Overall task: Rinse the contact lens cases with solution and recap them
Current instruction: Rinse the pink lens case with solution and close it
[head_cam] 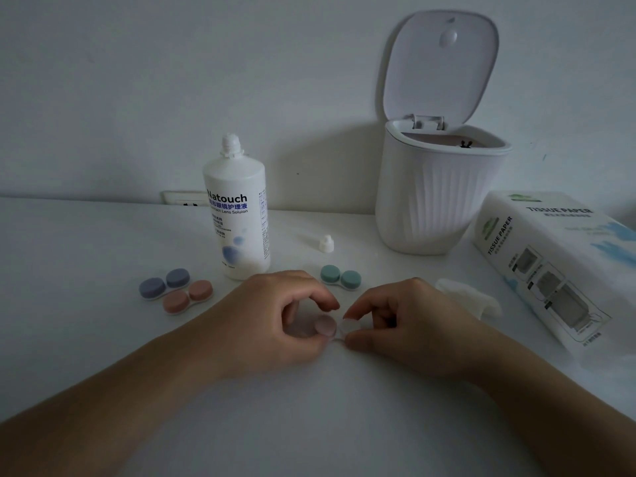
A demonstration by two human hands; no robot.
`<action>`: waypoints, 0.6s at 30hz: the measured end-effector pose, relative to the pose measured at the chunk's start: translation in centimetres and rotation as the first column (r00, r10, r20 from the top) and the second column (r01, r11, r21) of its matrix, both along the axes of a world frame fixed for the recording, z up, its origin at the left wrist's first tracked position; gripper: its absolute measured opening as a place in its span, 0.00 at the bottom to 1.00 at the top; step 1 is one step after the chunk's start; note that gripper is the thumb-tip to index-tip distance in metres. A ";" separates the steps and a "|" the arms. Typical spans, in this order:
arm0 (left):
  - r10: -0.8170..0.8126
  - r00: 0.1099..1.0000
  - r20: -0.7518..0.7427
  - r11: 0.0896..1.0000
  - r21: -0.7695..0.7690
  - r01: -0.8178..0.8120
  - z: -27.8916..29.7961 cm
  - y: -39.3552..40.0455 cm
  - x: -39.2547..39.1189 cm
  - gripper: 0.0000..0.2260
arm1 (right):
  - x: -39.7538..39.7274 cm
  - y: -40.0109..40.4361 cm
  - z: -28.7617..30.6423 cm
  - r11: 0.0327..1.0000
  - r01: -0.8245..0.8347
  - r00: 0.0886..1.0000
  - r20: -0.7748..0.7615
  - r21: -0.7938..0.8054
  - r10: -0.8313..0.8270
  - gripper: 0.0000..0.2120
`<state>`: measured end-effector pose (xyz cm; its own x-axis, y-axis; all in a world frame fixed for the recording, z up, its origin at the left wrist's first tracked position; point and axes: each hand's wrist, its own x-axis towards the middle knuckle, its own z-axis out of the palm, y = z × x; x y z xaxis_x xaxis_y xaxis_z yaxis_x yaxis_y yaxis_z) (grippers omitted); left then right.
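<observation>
Nearest the camera, both forearms reached across the white table (86,235) and met at its middle. The left hand (275,315) pinched a pale pink cap (325,326) between thumb and curled forefinger, while the right hand (406,325) gripped the white lens case (348,327) in its fingertips, the two pieces touching; in the dim light it looked as if the cap sat on the case's left well, though that was hard to tell. Just behind the right hand lay a crumpled tissue (471,297). Beyond the hands sat a capped green case (340,277), and off to the left a purple case (164,283) and an orange case (187,297) lay touching, both capped. The solution bottle (236,215) stood upright and uncapped between them, its small white cap (326,243) standing apart on the table to its right. At the right edge lay a tissue paper pack (550,263). Farthest back, against the wall, stood a white ribbed bin (430,201) with its lid raised.
</observation>
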<state>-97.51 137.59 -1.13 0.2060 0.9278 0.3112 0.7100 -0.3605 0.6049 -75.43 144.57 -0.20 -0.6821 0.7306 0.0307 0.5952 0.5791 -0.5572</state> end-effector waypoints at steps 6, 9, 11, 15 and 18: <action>-0.010 1.000 -0.020 1.000 0.022 0.010 0.0 0.1 0.1 0.06 | -0.1 0.0 0.0 1.000 -0.006 1.000 0.001 0.011 0.006 0.07; 0.005 0.999 -0.045 1.000 -0.018 -0.006 0.1 0.2 0.1 0.11 | -0.1 0.1 0.0 1.000 -0.002 1.000 -0.004 0.012 0.002 0.06; 0.002 1.000 -0.012 0.999 -0.033 -0.002 0.0 0.1 -0.1 0.13 | -0.1 0.0 0.1 1.000 -0.003 1.000 -0.003 0.010 0.003 0.06; -0.011 1.000 0.021 1.000 0.005 0.011 -0.3 -0.1 0.2 0.10 | -0.1 0.0 0.1 1.000 -0.005 1.000 -0.001 0.012 0.005 0.07; 0.049 0.999 0.006 0.999 -0.011 -0.049 -0.3 0.2 0.3 0.11 | -0.1 0.0 0.1 1.000 0.003 1.000 -0.001 0.006 -0.003 0.06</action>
